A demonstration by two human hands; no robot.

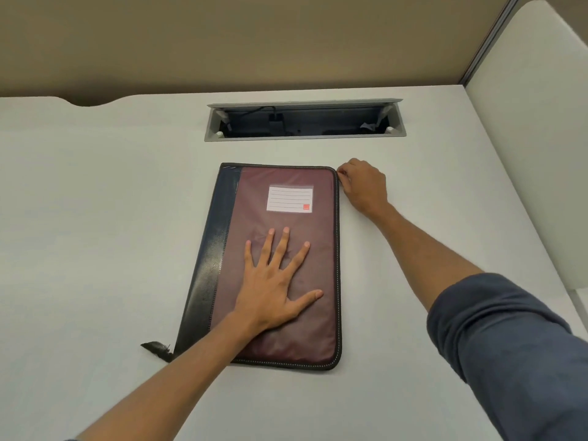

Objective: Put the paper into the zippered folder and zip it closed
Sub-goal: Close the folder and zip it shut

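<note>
A maroon zippered folder with a dark blue spine and a white label lies closed and flat on the white desk. My left hand rests flat on its cover, fingers spread. At the folder's far right corner my right hand has its fingers pinched at the zipper; the pull itself is hidden by the fingers. No paper is visible. A black strap tab sticks out at the near left corner.
A grey cable tray opening with its lid raised is set into the white desk beyond the folder. A white divider panel stands along the right side, a beige wall panel behind.
</note>
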